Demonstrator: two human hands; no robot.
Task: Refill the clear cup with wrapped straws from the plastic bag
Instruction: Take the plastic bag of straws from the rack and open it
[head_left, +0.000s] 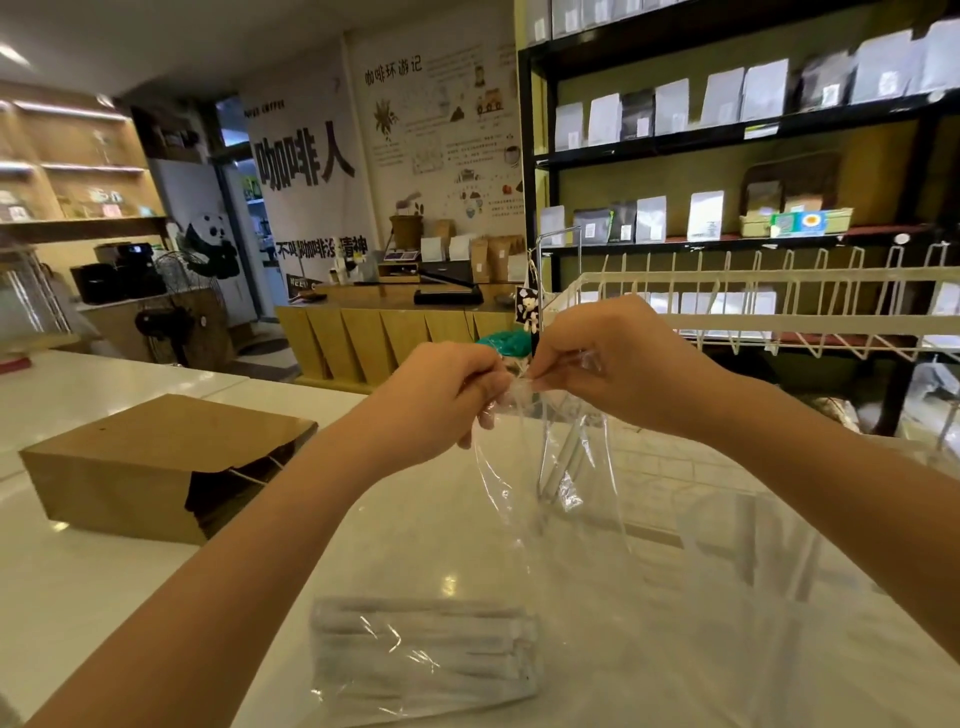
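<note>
So I've got both hands up over the worktop (104, 597), left hand (441, 400) and right hand (618, 358) each pinching the top of the plastic bag (519, 519). The wrapped straws (421, 649) lie bunched in its bottom, near the worktop's front edge. A brown paper bag (135, 467) lies toward the left edge.

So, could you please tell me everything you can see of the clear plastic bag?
The clear plastic bag is thin, crinkled and glossy. Its top is pinched between the left hand and the right hand, lifted above the white counter. Its lower end rests there, holding a flat bundle of white paper-wrapped straws.
</note>
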